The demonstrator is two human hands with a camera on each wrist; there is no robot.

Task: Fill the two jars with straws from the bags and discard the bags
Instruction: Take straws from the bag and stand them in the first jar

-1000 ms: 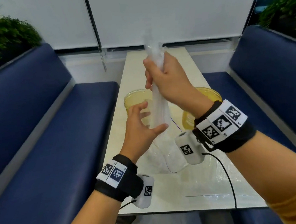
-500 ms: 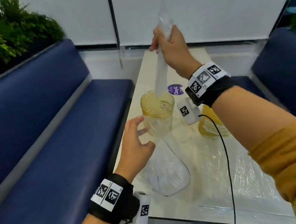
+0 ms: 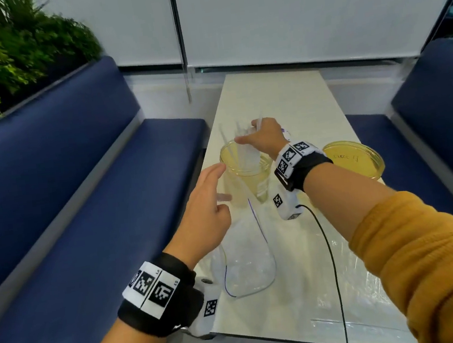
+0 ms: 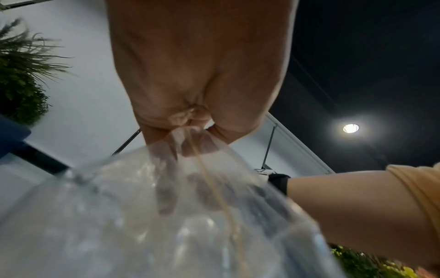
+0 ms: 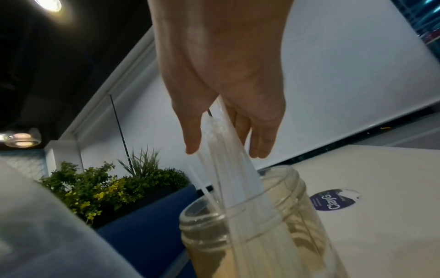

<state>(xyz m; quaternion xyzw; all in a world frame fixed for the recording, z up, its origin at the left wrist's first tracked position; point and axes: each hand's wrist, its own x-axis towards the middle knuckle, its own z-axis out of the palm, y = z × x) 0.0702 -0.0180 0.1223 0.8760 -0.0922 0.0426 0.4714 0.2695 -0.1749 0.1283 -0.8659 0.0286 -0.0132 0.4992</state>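
Note:
Two yellowish clear jars stand open on the white table point(image 3: 282, 101). My right hand point(image 3: 249, 134) is over the left jar point(image 3: 260, 184) and holds the top of a bunch of clear straws point(image 3: 245, 152) between thumb and fingers. The straws' lower ends stand inside that jar. In the right wrist view the straws point(image 5: 228, 169) fan down from my right hand point(image 5: 223, 152) into the jar point(image 5: 273, 222). My left hand point(image 3: 216, 189) is spread beside the jar's left wall and holds nothing. A clear bag point(image 3: 246, 267) lies in front of the jar. The right jar point(image 3: 356, 163) shows no straws.
Blue benches run along the left point(image 3: 83, 200) and right point(image 3: 425, 136) of the narrow table. Crinkled clear plastic point(image 3: 351, 284) lies flat on the table's near right. A purple sticker point(image 5: 333, 200) is behind the left jar. Plants point(image 3: 11, 54) top the left bench back.
My right hand has come down from high above the table, lowering the straw bunch into the left jar. My left hand has moved forward to the jar's side.

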